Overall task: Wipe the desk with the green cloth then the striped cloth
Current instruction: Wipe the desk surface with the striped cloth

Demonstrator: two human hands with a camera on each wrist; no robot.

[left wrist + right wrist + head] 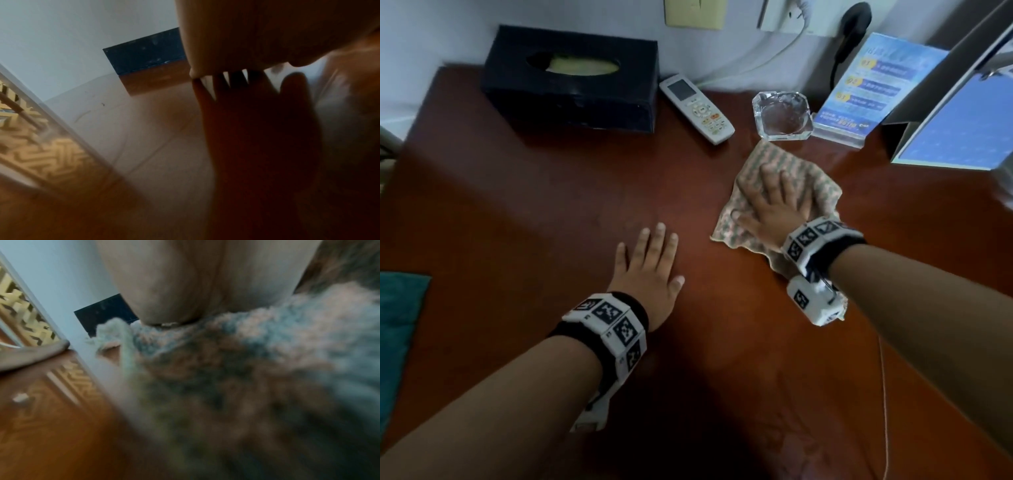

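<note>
The striped cloth (791, 164), pink and green, lies spread on the red-brown desk (534, 212) right of centre. My right hand (774, 202) presses flat on it with straight, spread fingers. In the right wrist view the striped cloth (257, 369) fills the frame, blurred, under the palm of my right hand (185, 288). My left hand (650, 263) rests flat on the bare desk to the cloth's left, fingers straight, holding nothing. In the left wrist view the palm of my left hand (257, 32) hangs over its own dark reflection on the desk (144, 129). A green cloth (397, 329) lies off the desk's left edge.
Along the back stand a black tissue box (575, 78), a white remote (697, 108), a glass ashtray (782, 114), a blue card stand (866, 89) and a blue folder (962, 126). A thin cord (883, 394) trails over the desk's front right.
</note>
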